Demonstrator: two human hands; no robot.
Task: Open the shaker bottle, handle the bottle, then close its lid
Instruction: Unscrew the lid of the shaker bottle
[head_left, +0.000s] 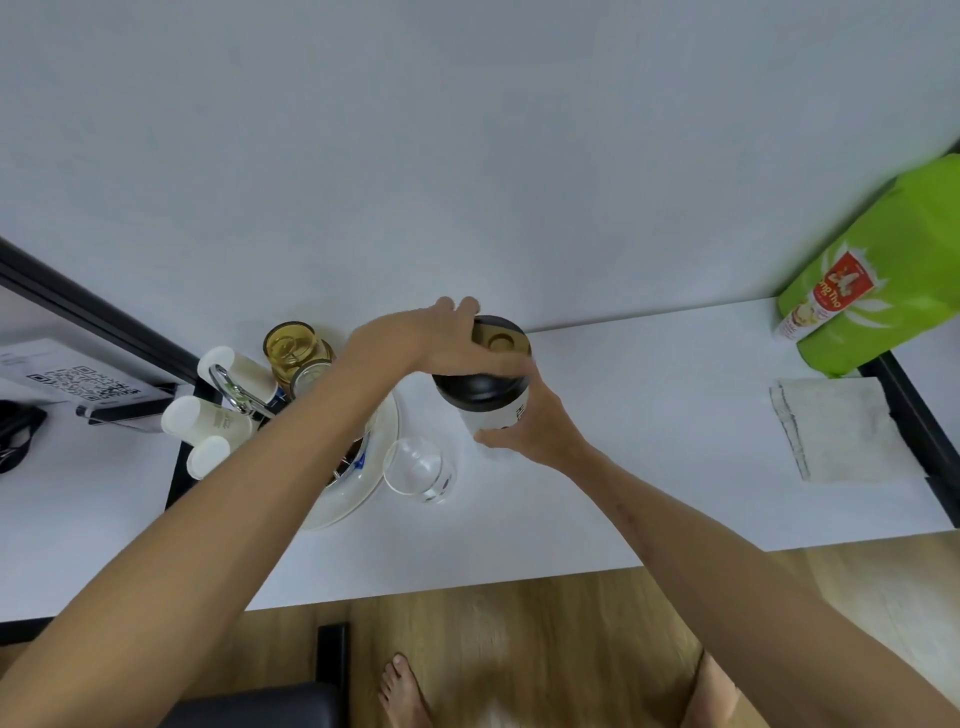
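My bare foot (397, 686) on wood floor, white table (649, 493) against the wall, my left hand (436, 338) gripping the shaker bottle (493, 410)'s black lid (483, 384), my right hand (535, 426) wrapped round its body, empty glass (418, 470) just left of the bottle

A person stands barefoot at a white table (649, 441), gripping a frosted shaker bottle (493, 415) with both hands. The left hand (441, 338) curls over its black screw lid (483, 387), while the right hand (530, 421) wraps the bottle's body from the side. Just left of the bottle sit an upturned clear drinking glass (418, 470) and a stack of white plates (363, 478). White paper cups (208, 421) and amber glass jars (293, 348) crowd farther left. A folded white cloth (841, 431) and a bright green bag (883, 280) lie well apart to the right.
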